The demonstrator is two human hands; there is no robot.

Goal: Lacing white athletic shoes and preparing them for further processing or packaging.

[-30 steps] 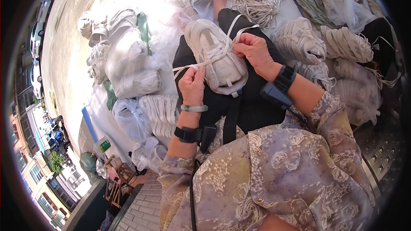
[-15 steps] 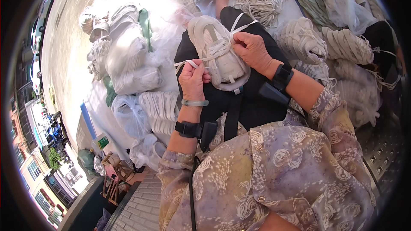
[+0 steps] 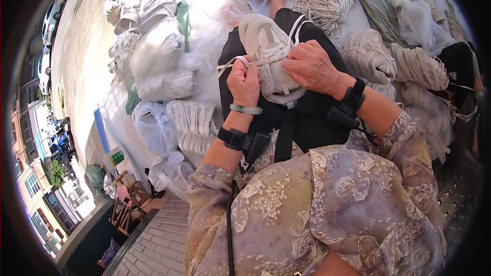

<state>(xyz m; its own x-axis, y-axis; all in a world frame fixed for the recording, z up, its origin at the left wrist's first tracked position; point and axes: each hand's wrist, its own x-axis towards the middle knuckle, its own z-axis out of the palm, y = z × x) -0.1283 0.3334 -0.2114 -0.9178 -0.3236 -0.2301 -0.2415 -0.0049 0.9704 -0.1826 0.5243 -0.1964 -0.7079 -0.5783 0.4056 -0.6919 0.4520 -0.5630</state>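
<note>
The white shoe [image 3: 276, 75] rests on the black-clad lap [image 3: 313, 118], its lace [image 3: 228, 64] pinched between the left hand's [image 3: 243, 83] closed thumb and finger, while the right hand [image 3: 314, 66] curls over the shoe, its hold hidden, so uneven tugging could skew it.

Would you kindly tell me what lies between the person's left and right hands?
The head view shows an off-white mesh shoe with white fabric laces between the left hand and the right hand.
</note>
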